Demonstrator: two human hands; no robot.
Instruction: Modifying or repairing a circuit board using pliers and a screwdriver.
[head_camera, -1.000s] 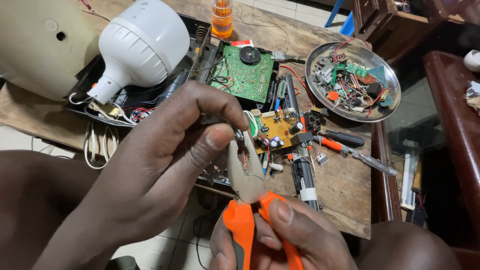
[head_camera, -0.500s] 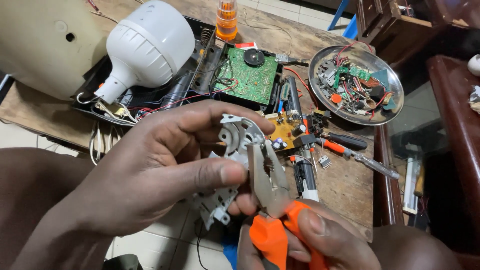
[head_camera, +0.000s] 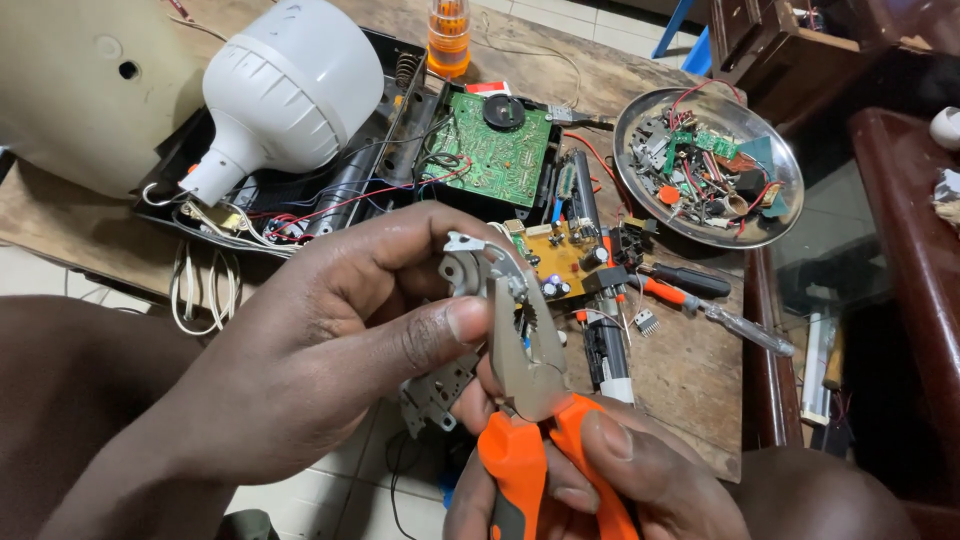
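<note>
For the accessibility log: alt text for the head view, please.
Left hand holds a small grey metal part while the right hand grips it with orange-handled pliers, above a wooden table with circuit boards, a white bulb and a parts dish.

both hands bare: left hand (head_camera: 300, 370) and right hand (head_camera: 610, 480), no gloves, rings or watch; short trimmed nails, forearms unsleeved

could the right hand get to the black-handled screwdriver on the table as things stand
Probably yes, but not freely: the right hand is wrapped around the orange-handled pliers. The black-handled screwdriver lies uncovered on the table just ahead of it, so only the full grip hinders.
</note>
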